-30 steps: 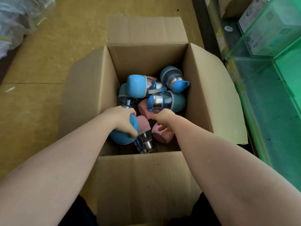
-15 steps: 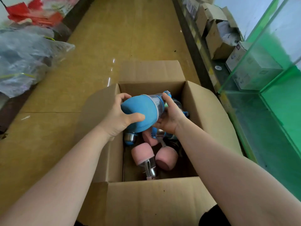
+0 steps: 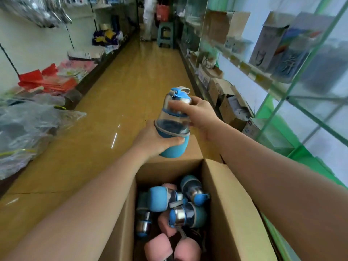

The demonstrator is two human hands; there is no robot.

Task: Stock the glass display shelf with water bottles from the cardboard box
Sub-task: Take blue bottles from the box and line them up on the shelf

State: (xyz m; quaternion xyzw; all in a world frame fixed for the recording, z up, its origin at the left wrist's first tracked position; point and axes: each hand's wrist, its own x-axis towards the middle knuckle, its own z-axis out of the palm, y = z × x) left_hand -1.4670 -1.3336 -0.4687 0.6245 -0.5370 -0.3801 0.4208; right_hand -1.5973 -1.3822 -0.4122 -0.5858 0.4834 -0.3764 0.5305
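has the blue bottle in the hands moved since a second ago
Yes: the blue bottle has come up out of the cardboard box and is now upright above its far edge.

Narrow shop aisle ran toward 12 o'clock. Floor (image 3: 131, 87) was glossy yellow-brown, w/ white light streaks reflected near centre. At 9–10 o'clock a pale wall (image 3: 37, 40) stood behind a low ledge w/ red paper goods (image 3: 47, 80), pink packets & clear plastic bags (image 3: 28, 125) piled closer in. At 12 o'clock, far end, a grey-green plastic stool (image 3: 165, 34) stood on the floor, a red bag (image 3: 162, 10) hanging above it; beyond was dim & blurred. At 10–11 o'clock, dark blue & yellow items (image 3: 105, 37) heaped by the wall. At 2 o'clock small open cartons (image 3: 226, 95) sat low along the aisle edge. Light was soft, even.
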